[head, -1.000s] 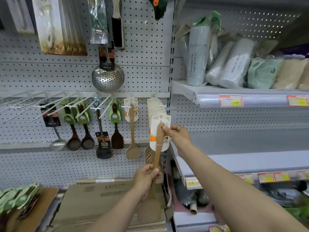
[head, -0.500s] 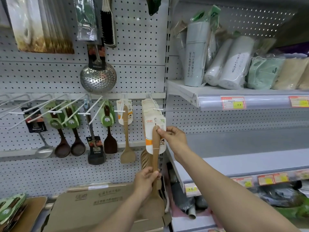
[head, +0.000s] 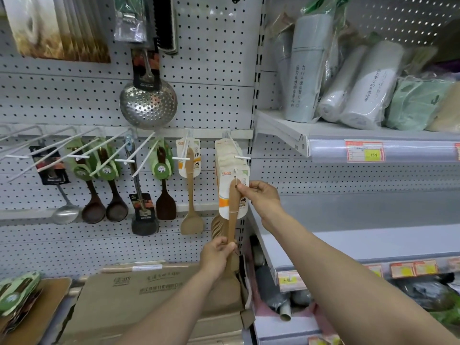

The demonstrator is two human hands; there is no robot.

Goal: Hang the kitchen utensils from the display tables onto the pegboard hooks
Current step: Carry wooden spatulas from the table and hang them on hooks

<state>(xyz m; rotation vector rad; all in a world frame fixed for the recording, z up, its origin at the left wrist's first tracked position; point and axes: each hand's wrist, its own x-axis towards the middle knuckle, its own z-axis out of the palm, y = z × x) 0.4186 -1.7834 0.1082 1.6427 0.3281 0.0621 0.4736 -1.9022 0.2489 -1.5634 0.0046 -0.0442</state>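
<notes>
I hold a wooden spatula [head: 232, 212] with a white and orange card label upright in front of the pegboard [head: 211, 70]. My left hand [head: 217, 255] grips its lower handle. My right hand [head: 261, 195] pinches the top of the handle and the card. The card top sits just below the rightmost white hook [head: 239, 155], which carries several identical carded spatulas. Another wooden spatula [head: 191, 195] hangs on the hook to the left.
Dark spoons [head: 104, 195], a black turner [head: 144, 215], a steel ladle [head: 64, 210] and a steel skimmer [head: 148, 100] hang on the pegboard. Cardboard boxes [head: 149, 295] lie below. Shelves [head: 348, 135] with rolled goods stand at the right. Green-carded utensils [head: 17, 292] lie at the lower left.
The view has shifted slightly. My hands have kept their grip on the spatula, which stays by the rightmost hook with its card top close under the hook tip.
</notes>
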